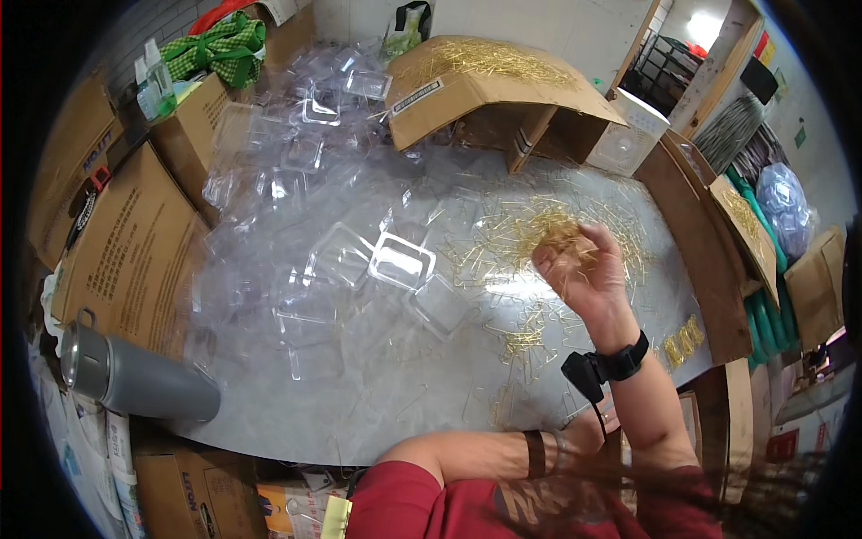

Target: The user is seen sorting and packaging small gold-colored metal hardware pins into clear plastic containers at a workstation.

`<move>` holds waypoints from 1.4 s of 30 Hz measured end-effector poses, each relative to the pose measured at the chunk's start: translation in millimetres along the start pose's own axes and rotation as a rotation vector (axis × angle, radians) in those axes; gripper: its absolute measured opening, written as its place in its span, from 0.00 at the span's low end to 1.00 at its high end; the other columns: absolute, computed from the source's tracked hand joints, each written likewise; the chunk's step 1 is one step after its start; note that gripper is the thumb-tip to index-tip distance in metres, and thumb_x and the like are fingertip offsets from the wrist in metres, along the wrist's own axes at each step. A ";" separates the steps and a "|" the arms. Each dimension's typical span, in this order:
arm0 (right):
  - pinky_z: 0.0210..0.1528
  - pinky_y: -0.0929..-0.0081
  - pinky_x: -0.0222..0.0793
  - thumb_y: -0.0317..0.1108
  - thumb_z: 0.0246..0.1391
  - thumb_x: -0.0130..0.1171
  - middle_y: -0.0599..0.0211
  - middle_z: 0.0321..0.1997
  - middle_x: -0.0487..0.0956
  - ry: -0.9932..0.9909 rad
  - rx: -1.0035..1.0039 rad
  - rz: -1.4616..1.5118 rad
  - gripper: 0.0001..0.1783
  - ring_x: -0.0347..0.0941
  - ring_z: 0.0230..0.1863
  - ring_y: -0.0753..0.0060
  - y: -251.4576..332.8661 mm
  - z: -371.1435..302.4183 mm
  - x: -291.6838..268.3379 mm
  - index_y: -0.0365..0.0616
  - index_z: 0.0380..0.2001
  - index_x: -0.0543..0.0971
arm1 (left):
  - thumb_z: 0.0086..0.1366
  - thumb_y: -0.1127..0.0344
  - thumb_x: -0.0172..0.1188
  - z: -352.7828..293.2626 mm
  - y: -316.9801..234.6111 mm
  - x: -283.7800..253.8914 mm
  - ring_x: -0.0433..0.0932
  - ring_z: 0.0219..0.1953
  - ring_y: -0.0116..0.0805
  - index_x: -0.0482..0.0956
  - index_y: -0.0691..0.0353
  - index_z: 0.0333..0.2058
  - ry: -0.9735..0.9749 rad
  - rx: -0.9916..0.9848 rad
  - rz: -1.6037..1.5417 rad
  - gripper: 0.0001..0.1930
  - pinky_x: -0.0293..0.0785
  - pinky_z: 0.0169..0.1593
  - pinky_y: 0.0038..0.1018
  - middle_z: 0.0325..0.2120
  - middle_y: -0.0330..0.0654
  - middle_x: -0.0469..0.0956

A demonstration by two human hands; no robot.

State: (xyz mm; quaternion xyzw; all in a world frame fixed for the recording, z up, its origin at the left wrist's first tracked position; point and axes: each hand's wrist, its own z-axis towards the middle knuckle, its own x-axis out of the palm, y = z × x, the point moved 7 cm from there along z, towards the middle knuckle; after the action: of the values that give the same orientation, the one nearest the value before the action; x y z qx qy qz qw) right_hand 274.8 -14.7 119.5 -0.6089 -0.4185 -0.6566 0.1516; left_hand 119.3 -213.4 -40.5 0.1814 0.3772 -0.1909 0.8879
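My right hand (600,286), with a black strap and a small black device on its wrist, is raised over the right side of the grey table (395,377). Its fingers are curled round a bunch of thin gold wire hooks (564,248), blurred by motion. Beneath and around it lies a loose spread of the same gold wire hooks (489,241). My left hand (582,429) is low at the table's front edge, partly behind my right forearm; its fingers are mostly hidden. Clear plastic trays (402,260) cover the middle and left of the table.
A bent cardboard sheet (413,103) at the back carries more gold hooks. A grey bottle (153,382) lies at the left front edge. Cardboard boxes (126,242) line the left, and a cardboard wall (691,234) bounds the right. A white box-like unit (628,135) stands at the back right.
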 end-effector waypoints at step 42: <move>0.56 0.75 0.67 0.22 0.56 0.56 0.68 0.49 0.78 0.003 -0.150 -1.288 0.16 0.74 0.52 0.73 109.7 -97.1 -35.4 0.40 0.48 0.78 | 0.62 0.61 0.54 15.6 7.7 -28.8 0.48 0.74 0.48 0.84 0.57 0.49 0.486 0.210 -0.484 0.19 0.37 0.73 0.57 0.71 0.44 0.56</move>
State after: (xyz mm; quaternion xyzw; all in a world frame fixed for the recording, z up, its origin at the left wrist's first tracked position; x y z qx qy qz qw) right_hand 294.8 -163.2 135.6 -0.2439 -0.6528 -0.6445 -0.3147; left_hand 113.9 -208.1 -7.7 0.2173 0.5877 -0.3846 0.6778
